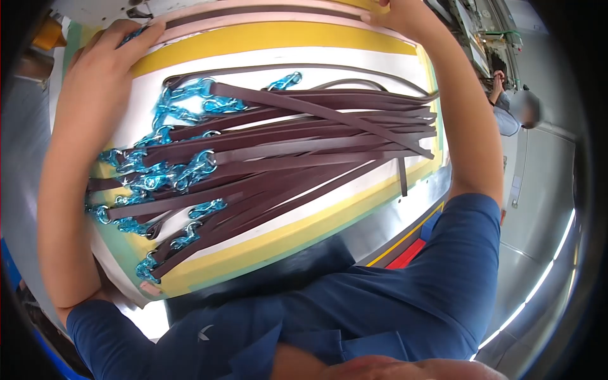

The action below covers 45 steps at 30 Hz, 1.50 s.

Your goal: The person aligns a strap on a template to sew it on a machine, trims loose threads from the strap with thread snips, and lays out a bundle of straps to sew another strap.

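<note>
My left hand (117,54) is at the upper left, its fingers closed round the end of a dark strap (253,11), where a bit of blue wrapping shows. At the top right, my right hand (396,16) pinches the strap's other end. The strap lies stretched between both hands along a pale pink strip above a yellow band (272,38). Below, a pile of dark brown straps (272,149) covers the white work surface (354,60). Blue-wrapped metal clasps (199,164) sit at the straps' left ends.
Green and yellow tape (266,250) borders the work surface. A red and blue object (408,253) is beside my right sleeve. Another person (510,111) is at the far right, near machinery (484,38). An orange object (49,33) stands at the upper left.
</note>
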Each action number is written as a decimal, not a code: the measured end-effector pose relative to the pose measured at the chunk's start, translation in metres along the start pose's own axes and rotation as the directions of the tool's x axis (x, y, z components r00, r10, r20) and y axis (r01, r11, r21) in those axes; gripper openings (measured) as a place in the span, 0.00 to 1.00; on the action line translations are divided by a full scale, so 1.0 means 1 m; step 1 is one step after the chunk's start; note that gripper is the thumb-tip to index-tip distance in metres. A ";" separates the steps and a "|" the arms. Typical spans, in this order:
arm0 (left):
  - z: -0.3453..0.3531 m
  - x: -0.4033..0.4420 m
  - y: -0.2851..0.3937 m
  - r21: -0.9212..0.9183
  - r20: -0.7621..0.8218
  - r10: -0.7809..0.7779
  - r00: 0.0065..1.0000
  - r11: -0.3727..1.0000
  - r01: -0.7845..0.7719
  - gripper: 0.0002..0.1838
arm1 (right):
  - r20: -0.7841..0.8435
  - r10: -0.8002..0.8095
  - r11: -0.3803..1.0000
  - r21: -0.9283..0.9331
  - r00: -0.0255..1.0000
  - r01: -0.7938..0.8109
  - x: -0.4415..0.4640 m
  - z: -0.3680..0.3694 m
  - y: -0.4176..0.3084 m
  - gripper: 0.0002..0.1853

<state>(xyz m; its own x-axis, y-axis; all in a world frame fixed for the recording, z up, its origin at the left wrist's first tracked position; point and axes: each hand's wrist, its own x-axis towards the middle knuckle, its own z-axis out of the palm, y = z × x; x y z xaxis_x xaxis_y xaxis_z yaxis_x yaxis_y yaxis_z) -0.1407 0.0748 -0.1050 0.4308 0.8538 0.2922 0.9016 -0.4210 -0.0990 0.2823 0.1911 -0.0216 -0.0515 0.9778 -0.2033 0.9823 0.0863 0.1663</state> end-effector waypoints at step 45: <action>-0.019 -0.004 0.020 -0.175 -0.080 -0.013 0.997 0.985 -0.001 0.27 | -0.507 -0.515 0.624 0.330 0.691 0.708 -0.041 0.050 -0.191 0.15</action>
<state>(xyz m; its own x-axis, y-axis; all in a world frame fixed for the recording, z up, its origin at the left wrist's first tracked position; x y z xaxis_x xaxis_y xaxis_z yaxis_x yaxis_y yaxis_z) -0.1248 0.0573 -0.0901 0.4148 0.8320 0.3684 0.8805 -0.4692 0.0682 0.1062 0.1246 -0.0933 -0.6330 0.7280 0.2632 0.6363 0.6829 -0.3588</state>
